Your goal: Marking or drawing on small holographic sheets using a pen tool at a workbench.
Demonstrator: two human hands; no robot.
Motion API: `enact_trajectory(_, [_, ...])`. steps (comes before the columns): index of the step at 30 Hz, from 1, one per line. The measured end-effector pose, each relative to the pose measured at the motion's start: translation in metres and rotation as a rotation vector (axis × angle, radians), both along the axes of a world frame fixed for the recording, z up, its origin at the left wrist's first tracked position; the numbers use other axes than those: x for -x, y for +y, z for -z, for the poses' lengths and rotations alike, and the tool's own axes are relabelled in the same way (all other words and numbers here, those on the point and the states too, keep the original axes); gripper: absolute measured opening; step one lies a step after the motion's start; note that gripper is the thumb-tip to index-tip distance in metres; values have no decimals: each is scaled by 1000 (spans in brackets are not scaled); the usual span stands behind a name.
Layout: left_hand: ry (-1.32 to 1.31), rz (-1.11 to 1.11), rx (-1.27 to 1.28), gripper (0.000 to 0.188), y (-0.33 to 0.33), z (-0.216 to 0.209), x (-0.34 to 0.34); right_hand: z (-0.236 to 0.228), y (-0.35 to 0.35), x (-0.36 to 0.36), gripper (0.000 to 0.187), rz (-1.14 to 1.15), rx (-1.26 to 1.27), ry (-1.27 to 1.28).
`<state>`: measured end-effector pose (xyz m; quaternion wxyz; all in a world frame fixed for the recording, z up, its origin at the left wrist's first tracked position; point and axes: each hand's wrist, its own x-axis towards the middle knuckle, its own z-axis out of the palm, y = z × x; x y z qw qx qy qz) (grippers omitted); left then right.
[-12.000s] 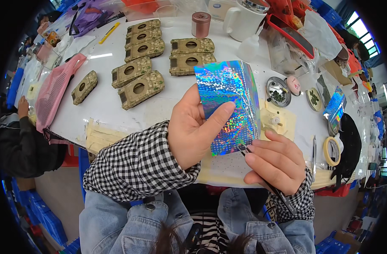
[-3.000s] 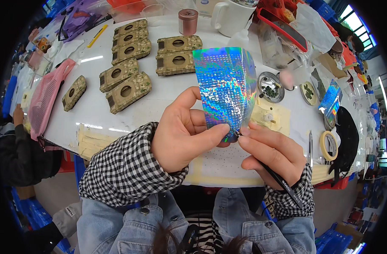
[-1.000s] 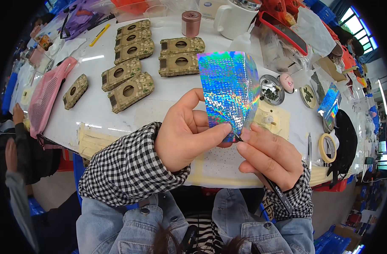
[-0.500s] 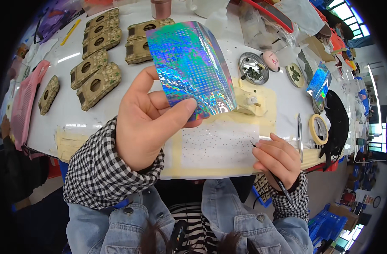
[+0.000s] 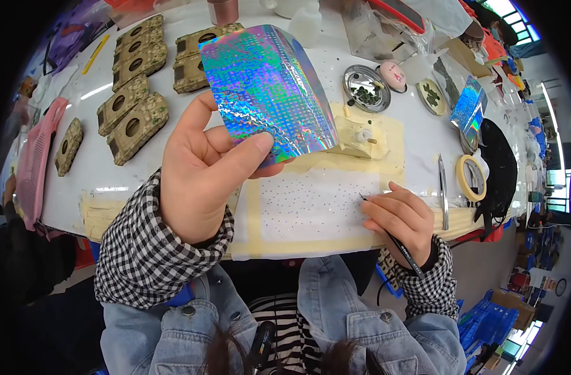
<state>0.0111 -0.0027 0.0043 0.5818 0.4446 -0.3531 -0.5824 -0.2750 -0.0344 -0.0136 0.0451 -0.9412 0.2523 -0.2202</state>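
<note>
My left hand (image 5: 213,165) pinches the lower edge of a shiny holographic sheet (image 5: 270,94) between thumb and fingers, holding it tilted above the table. Rows of small marks cover the sheet, and its right side curls. Lower on the right, my right hand (image 5: 401,215) is closed around a slim black pen-like tool (image 5: 405,255) with a fine tip; its exact kind is unclear. The tip points at white paper (image 5: 285,234) scattered with many tiny dark specks. Behind the paper stands a cream taped block (image 5: 363,145) with a small white piece on top.
Several camouflage-patterned cases (image 5: 135,128) with round holes lie at the left, beside a pink basket (image 5: 38,162). Dishes of dark green bits, including a metal one (image 5: 367,87), sit at the back right. Steel tweezers (image 5: 443,190) and a tape roll (image 5: 470,177) lie at the right.
My left hand and the sheet have shifted slightly left and up in the view. The tool in my right hand has moved a little left and up over the paper.
</note>
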Motion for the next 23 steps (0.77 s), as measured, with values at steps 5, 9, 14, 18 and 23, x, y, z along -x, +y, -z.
enact_trajectory(5, [5, -8, 6, 54, 1, 0, 0, -4, -1, -3, 30, 12, -71, -40])
enact_trajectory(9, [12, 2, 10, 53, 0, 0, 0, -8, -2, 0, 31, 16, -113, -53])
enact_trajectory(14, [4, 0, 8, 52, 1, -1, 0, -11, -1, -2, 32, 6, -125, -55])
enact_trajectory(18, [54, 27, -2, 49, 0, -4, 0, -16, 0, 0, 34, 11, -136, -82])
enact_trajectory(23, [104, 72, -9, 52, 2, -2, -5, -34, 0, -10, 37, -37, -109, -179])
